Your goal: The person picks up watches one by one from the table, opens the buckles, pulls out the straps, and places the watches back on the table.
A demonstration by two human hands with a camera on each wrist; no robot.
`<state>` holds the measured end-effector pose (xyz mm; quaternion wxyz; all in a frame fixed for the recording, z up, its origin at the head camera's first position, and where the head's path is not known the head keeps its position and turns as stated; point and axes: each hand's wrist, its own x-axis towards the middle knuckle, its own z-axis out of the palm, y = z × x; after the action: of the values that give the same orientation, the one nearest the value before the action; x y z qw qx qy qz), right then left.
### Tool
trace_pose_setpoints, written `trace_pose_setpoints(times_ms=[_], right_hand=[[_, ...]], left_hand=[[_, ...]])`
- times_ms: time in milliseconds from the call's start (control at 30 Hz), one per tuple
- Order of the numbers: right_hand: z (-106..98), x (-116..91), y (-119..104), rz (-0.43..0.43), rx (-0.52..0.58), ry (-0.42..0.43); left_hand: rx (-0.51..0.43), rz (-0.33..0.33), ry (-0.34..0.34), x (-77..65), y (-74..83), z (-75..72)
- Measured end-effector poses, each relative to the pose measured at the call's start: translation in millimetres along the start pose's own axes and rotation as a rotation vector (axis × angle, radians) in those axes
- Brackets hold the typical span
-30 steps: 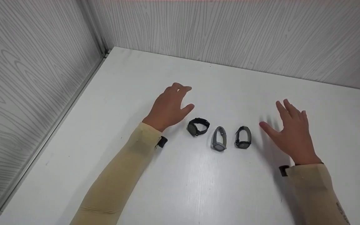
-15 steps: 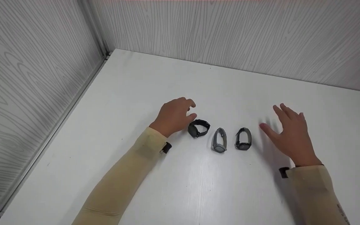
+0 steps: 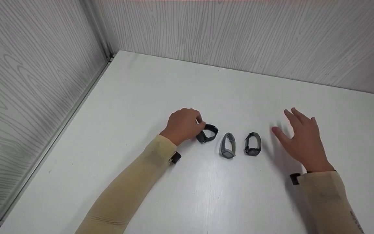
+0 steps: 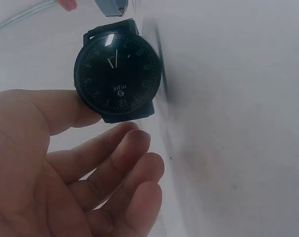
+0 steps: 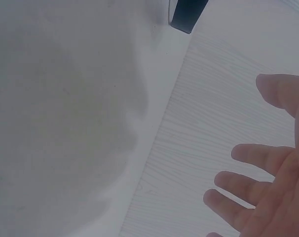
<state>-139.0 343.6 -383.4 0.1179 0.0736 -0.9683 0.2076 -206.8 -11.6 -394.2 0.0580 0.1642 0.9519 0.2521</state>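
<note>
A black watch (image 3: 202, 137) stands on its edge on the white table, its strap closed in a loop. Its dark round dial (image 4: 117, 74) faces the left wrist camera. My left hand (image 3: 184, 125) is right at this watch. The thumb lies against the strap side, partly hidden behind the case, while the other fingers bend loosely just past it with a gap showing. To the right are a grey watch (image 3: 228, 153) and a black-cased watch (image 3: 253, 151) with a greyish strap. My right hand (image 3: 304, 141) hovers right of them, fingers spread, holding nothing.
The white table (image 3: 161, 195) meets a wood-grain patterned back wall (image 3: 239, 35) and a similar side wall (image 3: 31, 81) on the left. A dark angular object (image 4: 112, 6) is cut off at the left wrist view's top edge.
My left hand has come down and toward me, onto the near black watch, and its fingers have bent in. The right hand has dropped slightly and then stayed. The watches have not moved.
</note>
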Motion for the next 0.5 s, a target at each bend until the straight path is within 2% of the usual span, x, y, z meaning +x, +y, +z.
trace_pose_setpoints(times_ms=[500], right_hand=[[1.7, -1.7, 1.2, -0.007, 0.001, 0.005]], left_hand=[[-0.073, -0.06, -0.067, 4.2, -2.0, 5.0]])
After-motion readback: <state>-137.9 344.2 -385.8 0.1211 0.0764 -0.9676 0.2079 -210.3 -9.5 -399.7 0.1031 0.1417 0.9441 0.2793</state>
